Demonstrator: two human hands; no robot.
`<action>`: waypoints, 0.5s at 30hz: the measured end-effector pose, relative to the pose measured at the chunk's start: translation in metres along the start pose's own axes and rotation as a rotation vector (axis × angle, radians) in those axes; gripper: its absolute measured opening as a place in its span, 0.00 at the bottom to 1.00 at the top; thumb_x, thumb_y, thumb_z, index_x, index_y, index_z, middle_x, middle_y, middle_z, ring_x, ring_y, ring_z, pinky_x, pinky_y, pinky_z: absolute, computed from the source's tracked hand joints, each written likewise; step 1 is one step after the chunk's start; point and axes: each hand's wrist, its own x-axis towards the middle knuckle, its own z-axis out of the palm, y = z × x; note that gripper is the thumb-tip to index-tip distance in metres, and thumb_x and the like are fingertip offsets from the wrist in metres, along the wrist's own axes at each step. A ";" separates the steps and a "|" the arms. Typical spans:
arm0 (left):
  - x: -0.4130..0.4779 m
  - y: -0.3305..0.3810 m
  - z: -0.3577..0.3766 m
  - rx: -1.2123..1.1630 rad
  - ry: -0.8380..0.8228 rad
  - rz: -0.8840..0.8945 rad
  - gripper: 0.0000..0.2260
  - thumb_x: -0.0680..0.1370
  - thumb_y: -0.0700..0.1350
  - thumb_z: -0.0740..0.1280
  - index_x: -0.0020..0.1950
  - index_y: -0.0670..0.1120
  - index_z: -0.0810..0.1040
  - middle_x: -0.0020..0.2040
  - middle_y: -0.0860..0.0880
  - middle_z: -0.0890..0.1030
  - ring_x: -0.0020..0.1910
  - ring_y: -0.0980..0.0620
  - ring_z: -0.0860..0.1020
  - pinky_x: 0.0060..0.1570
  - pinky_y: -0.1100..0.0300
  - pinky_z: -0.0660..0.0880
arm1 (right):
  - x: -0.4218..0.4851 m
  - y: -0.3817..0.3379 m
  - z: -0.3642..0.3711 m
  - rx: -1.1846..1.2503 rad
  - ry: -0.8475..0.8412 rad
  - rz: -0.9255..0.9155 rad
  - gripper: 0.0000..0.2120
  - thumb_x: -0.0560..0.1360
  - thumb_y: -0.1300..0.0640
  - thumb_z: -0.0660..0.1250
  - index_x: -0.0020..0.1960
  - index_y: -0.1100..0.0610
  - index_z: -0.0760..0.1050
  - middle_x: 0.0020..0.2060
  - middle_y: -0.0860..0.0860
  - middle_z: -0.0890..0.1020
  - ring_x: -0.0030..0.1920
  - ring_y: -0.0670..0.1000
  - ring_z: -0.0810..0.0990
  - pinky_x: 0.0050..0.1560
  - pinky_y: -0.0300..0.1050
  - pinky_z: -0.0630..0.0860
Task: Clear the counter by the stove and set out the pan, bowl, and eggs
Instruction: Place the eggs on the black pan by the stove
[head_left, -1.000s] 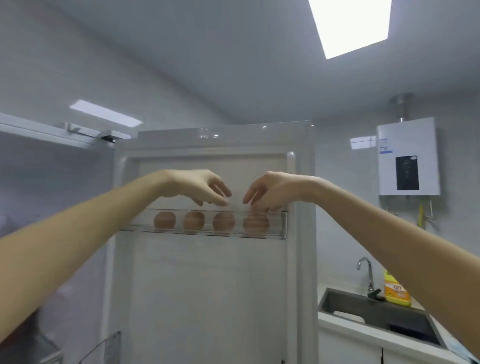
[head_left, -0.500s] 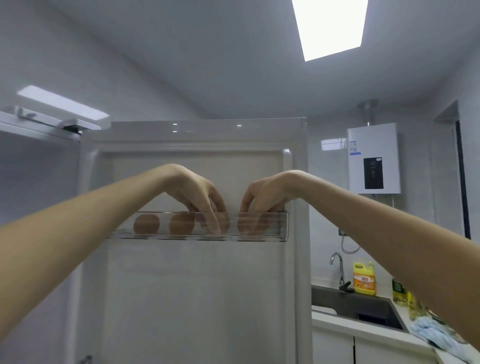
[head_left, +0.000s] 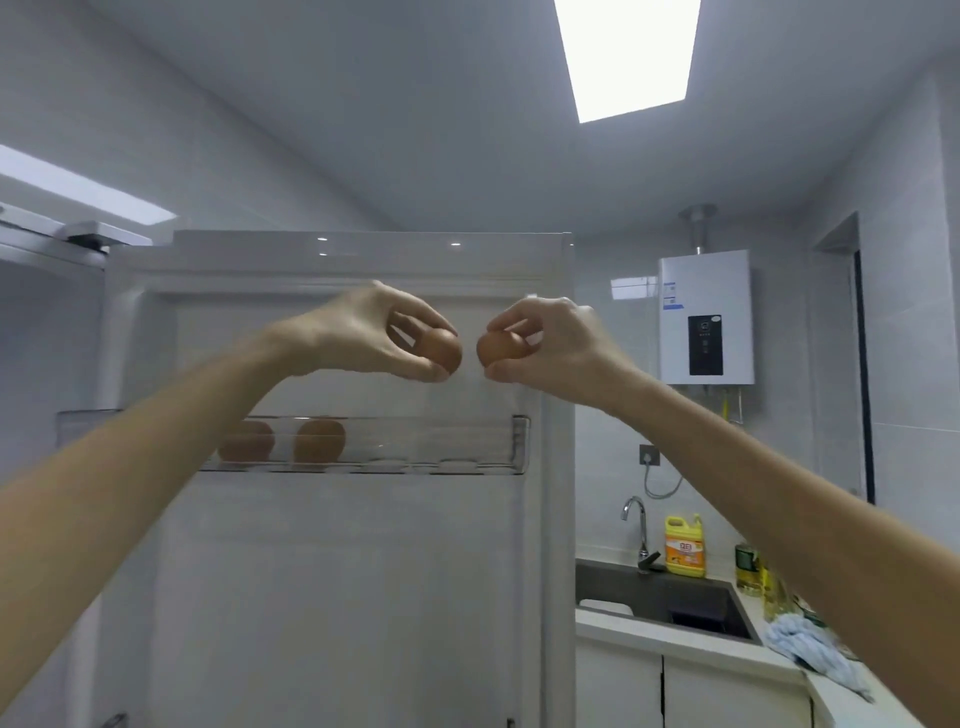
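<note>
Now both hands are at mid-frame, above the tray (head_left: 519, 441) on the fridge door (head_left: 337, 597). The left hand (head_left: 358, 332) grips the left egg (head_left: 442, 351) with its thumb and fingertips curled round it. The right hand (head_left: 558, 345) pinches the right egg (head_left: 496, 347) the same way. The two eggs sit just beside each other, not quite touching.

The likeliest mishap is a knock: with so little gap, a small inward drift of either hand could crack shell on shell. Each egg is held only at the fingertips, so a quick turn could let one slip, and squeezing harder to prevent that could break it.

Two spare eggs (head_left: 283, 441) stay in the tray at centre left. The open door fills the middle of the frame, and its edge stands between the hands and the counter (head_left: 675, 644) at lower right. There, a sink (head_left: 623, 582), tap (head_left: 636, 519), yellow bottle (head_left: 684, 545) and blue cloth (head_left: 800, 644) take up room. A water heater (head_left: 706, 317) hangs at right. Pan, bowl and stove are out of view.
</note>
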 end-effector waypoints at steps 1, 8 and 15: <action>-0.004 0.005 0.005 -0.015 0.060 0.048 0.20 0.63 0.46 0.80 0.53 0.53 0.82 0.46 0.52 0.84 0.43 0.58 0.82 0.45 0.66 0.79 | -0.006 0.006 -0.002 0.019 0.062 0.005 0.20 0.65 0.54 0.77 0.56 0.49 0.79 0.49 0.49 0.81 0.48 0.48 0.80 0.47 0.39 0.76; -0.005 0.054 0.083 -0.114 0.194 0.285 0.25 0.58 0.60 0.78 0.53 0.57 0.80 0.47 0.57 0.83 0.43 0.59 0.82 0.47 0.63 0.79 | -0.069 0.064 -0.037 0.060 0.263 0.007 0.22 0.67 0.55 0.77 0.60 0.55 0.77 0.51 0.50 0.83 0.46 0.45 0.80 0.41 0.21 0.72; 0.031 0.125 0.201 -0.308 0.096 0.378 0.23 0.62 0.52 0.76 0.57 0.53 0.78 0.50 0.54 0.83 0.45 0.58 0.82 0.47 0.61 0.80 | -0.155 0.126 -0.121 -0.079 0.309 0.132 0.23 0.67 0.54 0.77 0.60 0.56 0.76 0.52 0.50 0.82 0.50 0.47 0.80 0.48 0.30 0.76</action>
